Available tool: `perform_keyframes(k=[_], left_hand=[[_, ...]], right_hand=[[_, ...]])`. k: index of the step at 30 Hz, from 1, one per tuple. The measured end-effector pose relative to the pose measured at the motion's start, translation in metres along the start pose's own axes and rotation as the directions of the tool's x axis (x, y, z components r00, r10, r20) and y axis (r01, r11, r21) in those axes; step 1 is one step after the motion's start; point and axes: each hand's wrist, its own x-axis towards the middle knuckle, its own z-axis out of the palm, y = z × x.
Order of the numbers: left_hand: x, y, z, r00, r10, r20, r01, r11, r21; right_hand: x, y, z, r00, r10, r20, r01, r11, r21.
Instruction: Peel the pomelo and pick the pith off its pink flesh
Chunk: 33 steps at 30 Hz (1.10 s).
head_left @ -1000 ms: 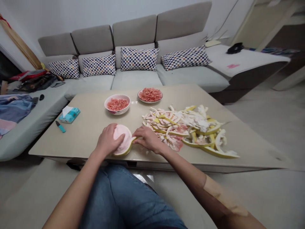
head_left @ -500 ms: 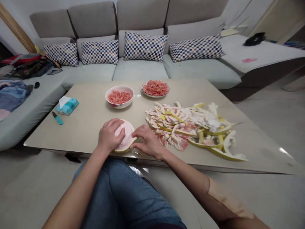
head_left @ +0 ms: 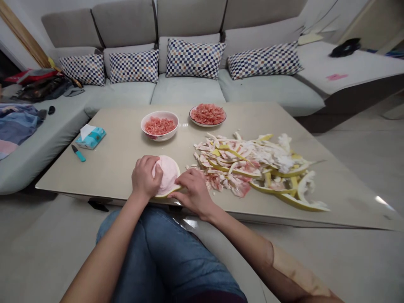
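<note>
Near the centre of the frame, the left hand covers the left side of the fruit, and the right hand hides part of its lower-right rim. The forearms and jeans run off the bottom edge. The top edge cuts the sofa, the left edge the blue cloth. At upper right, a black thing is too blurred to name.

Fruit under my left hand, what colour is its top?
The fruit is pale pink on top, head view.
</note>
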Motion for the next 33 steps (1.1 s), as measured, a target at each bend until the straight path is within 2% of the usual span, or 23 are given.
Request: perform_keyframes(k=[5, 8, 14, 18, 25, 33], left_hand=[[0.002, -0.001, 0.001, 1.0, -0.007, -0.027, 0.008, 1.0, 0.017], [0.001, -0.002, 0.002, 0.998, -0.006, -0.059, 0.007, 1.0, 0.02], [0.003, -0.003, 0.003, 0.997, 0.001, -0.079, -0.001, 1.0, 0.003], [0.005, -0.003, 0.003, 0.996, -0.013, -0.09, 0.013, 1.0, -0.001], [0.007, 0.002, 0.006, 0.99, -0.097, -0.106, 0.103, 0.994, 0.049], [0.004, 0.016, 0.005, 0.985, -0.148, -0.092, 0.16, 0.977, 0.14]], right_hand=[[-0.005, -0.009, -0.001, 0.999, 0.007, 0.032, -0.004, 0.996, -0.091], [-0.006, -0.013, -0.001, 1.0, 0.005, 0.007, -0.004, 0.993, -0.12], [-0.006, -0.014, 0.008, 0.996, -0.028, -0.083, 0.025, 0.999, -0.026], [-0.01, -0.015, 0.01, 0.993, -0.03, -0.114, 0.026, 0.999, -0.04], [-0.005, -0.029, 0.006, 0.997, -0.022, -0.072, 0.004, 0.969, -0.248], [-0.015, -0.035, 0.02, 0.997, 0.013, -0.07, -0.027, 0.98, -0.196]])
